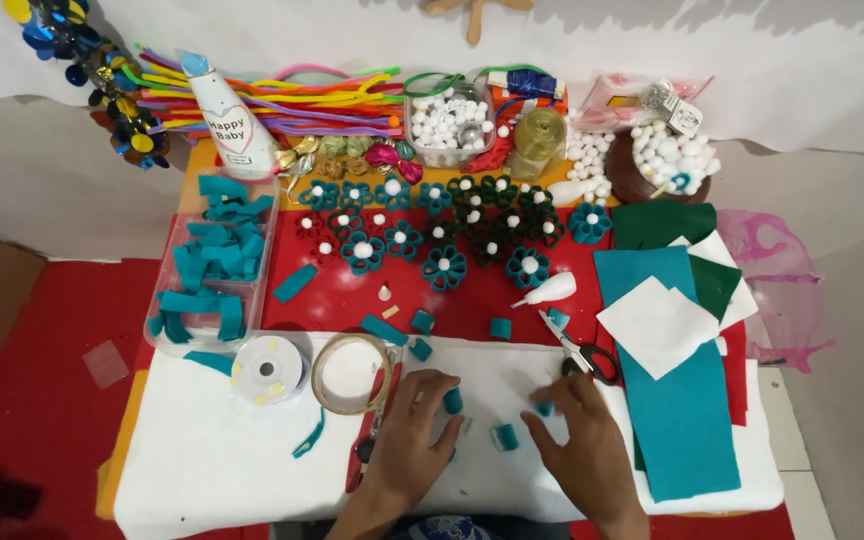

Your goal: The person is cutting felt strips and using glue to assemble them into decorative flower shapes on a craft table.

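Observation:
My left hand (418, 432) rests palm down on the white sheet (222, 455), fingers spread, next to a small teal felt roll (453, 401). Pinched in the fingertips of my right hand (580, 432) is a small teal felt piece (545, 408). Another teal roll (505, 437) lies on the sheet between the two hands. More teal rolls (421, 349) lie just beyond them on the red felt.
Scissors (584, 352) and a white glue bottle (548, 291) lie beyond my right hand. Teal, white and green felt sheets (682, 430) are stacked at right. A clear tray of teal strips (207, 262), tape rolls (268, 367), several finished felt flowers (446, 266), pipe cleaners and pom-poms fill the back.

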